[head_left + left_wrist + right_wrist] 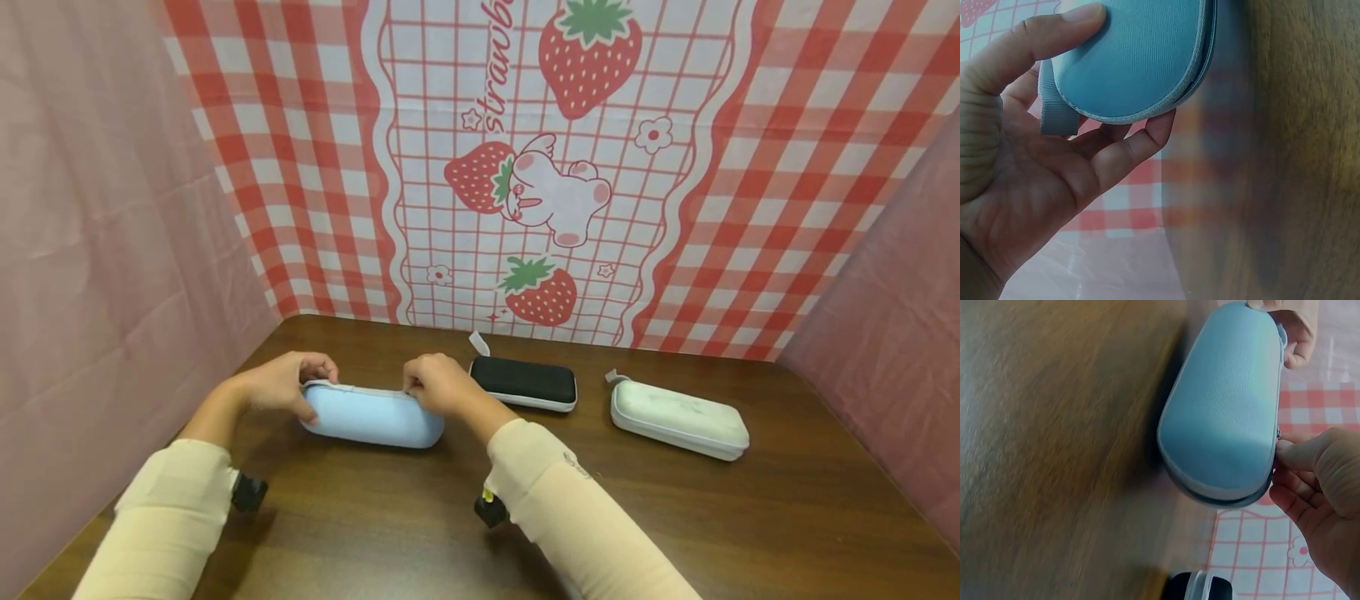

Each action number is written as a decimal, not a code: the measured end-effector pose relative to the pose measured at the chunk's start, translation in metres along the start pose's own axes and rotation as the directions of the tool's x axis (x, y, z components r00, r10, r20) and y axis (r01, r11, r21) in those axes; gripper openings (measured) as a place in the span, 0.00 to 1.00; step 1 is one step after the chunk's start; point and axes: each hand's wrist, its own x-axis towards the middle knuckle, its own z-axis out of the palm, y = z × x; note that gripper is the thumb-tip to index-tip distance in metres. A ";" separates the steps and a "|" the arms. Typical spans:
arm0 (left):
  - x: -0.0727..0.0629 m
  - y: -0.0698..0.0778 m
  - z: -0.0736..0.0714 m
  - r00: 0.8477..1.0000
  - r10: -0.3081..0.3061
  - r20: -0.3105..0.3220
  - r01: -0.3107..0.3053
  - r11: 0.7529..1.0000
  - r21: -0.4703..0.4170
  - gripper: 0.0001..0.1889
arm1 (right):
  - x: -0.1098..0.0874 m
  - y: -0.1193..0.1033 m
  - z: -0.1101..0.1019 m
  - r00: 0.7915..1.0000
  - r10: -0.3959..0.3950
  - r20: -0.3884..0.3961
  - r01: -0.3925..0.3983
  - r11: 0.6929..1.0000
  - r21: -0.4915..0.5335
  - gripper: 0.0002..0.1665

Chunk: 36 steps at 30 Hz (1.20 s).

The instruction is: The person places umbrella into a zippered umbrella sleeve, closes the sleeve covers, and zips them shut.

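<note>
A light blue zippered glasses case [367, 414] lies on its long side on the table, its zip seam along the top. My left hand [283, 385] grips the case's left end, thumb on the near face and fingers behind; a ribbed grey loop [1057, 106] hangs between thumb and palm in the left wrist view. My right hand [438, 383] is at the seam near the other end. In the right wrist view its thumb and fingers pinch at the zipper pull [1279, 433], which they mostly hide. At the rounded end a dark gap [1235, 503] shows along the seam.
A black case [522, 381] with a white edge and loop lies just beyond my right hand. Farther right is a pale green case [678, 417]. The brown wooden table [375, 533] ends at a red-checked strawberry cloth [540, 167], with pink curtains [112, 250] at the sides.
</note>
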 end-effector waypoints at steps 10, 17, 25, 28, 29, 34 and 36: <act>-0.004 -0.009 0.000 1.000 -0.007 0.017 0.008 0.999 -0.039 0.26 | -0.010 0.013 -0.005 0.999 0.041 -0.005 -0.041 0.999 -0.001 0.07; -0.006 -0.014 0.000 1.000 -0.021 0.022 0.023 0.996 -0.082 0.26 | -0.020 0.024 -0.005 0.999 0.036 -0.030 -0.035 0.999 0.019 0.08; -0.008 -0.014 0.001 0.999 -0.045 0.022 0.047 0.994 -0.096 0.25 | -0.026 0.030 -0.001 0.998 0.044 -0.044 -0.043 0.999 0.032 0.07; -0.008 -0.014 0.002 0.998 -0.054 0.024 0.056 0.993 -0.108 0.25 | -0.029 0.032 0.001 0.997 0.057 -0.048 -0.054 0.997 0.048 0.06; -0.008 -0.015 0.002 0.998 -0.057 0.025 0.059 0.992 -0.111 0.25 | -0.030 0.033 0.001 0.997 0.061 -0.050 -0.058 0.997 0.056 0.06; -0.006 -0.016 0.003 0.996 -0.080 0.029 0.083 0.989 -0.122 0.25 | -0.036 0.036 0.004 0.995 0.068 -0.074 -0.062 0.995 0.074 0.06; -0.005 -0.016 0.003 0.995 -0.095 0.032 0.098 0.987 -0.127 0.25 | -0.040 0.038 0.007 0.994 0.079 -0.074 -0.074 0.995 0.074 0.08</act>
